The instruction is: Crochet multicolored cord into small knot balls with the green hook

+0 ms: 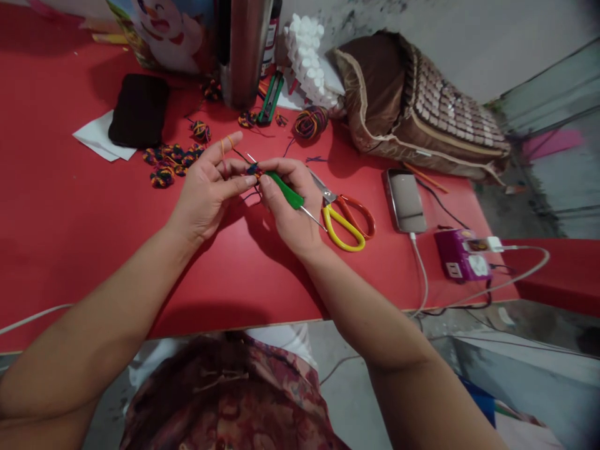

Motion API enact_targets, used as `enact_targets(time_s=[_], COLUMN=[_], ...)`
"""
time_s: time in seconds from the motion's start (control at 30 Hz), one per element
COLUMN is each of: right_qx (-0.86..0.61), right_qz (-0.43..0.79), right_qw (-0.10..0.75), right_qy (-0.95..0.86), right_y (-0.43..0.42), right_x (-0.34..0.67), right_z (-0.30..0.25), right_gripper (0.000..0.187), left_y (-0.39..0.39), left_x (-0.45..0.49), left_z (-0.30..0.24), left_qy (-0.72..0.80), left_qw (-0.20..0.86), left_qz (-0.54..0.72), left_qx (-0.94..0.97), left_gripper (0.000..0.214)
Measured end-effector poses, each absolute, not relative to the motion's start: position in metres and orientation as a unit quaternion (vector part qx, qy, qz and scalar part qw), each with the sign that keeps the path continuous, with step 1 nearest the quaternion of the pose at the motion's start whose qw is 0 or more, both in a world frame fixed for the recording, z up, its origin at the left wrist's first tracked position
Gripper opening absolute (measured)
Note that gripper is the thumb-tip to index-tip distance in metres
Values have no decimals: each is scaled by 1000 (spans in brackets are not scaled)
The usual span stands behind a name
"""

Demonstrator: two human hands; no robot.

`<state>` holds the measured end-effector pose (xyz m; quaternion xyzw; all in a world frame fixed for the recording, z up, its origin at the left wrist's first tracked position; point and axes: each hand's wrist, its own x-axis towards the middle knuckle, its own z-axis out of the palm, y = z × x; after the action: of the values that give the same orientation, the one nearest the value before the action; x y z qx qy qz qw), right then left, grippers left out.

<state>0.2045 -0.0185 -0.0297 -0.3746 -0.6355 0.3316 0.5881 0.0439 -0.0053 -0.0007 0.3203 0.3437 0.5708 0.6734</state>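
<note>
My right hand (291,203) is closed round a crochet hook with a green handle (287,191), its metal tip pointing up-left. My left hand (210,187) pinches a small multicoloured crochet piece (254,169) at the hook's tip, with yarn looped over its raised forefinger. Both hands hover just above the red table (70,237). A strand of the yarn runs back toward a multicoloured yarn ball (310,121).
Several finished crochet flowers (171,159) lie left of my hands, beside a black pouch (139,110) on white paper. Two scissors (344,219) lie right of my hand. Farther right are a phone (405,201) on a charging cable and a purple power strip (462,256). A metal flask (242,53) and brown cushion (412,106) stand behind.
</note>
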Motion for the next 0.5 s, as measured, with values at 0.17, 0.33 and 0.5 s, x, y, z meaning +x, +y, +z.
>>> enact_targets(time_s=[0.17, 0.33, 0.5], right_qx=[-371, -371, -372], right_qz=[321, 290, 217], right_qw=[582, 558, 534], right_qy=[-648, -683, -728], right_y=[-17, -16, -19], right_x=[208, 213, 214], right_z=[-29, -22, -15], right_gripper=[16, 19, 15], left_y=[-9, -8, -6], left_x=[43, 39, 38], left_z=[5, -2, -11], left_qy=[387, 363, 355], left_qw=[642, 628, 591], left_qz=[550, 536, 540], left_qx=[369, 432, 482], left_gripper=[70, 77, 74])
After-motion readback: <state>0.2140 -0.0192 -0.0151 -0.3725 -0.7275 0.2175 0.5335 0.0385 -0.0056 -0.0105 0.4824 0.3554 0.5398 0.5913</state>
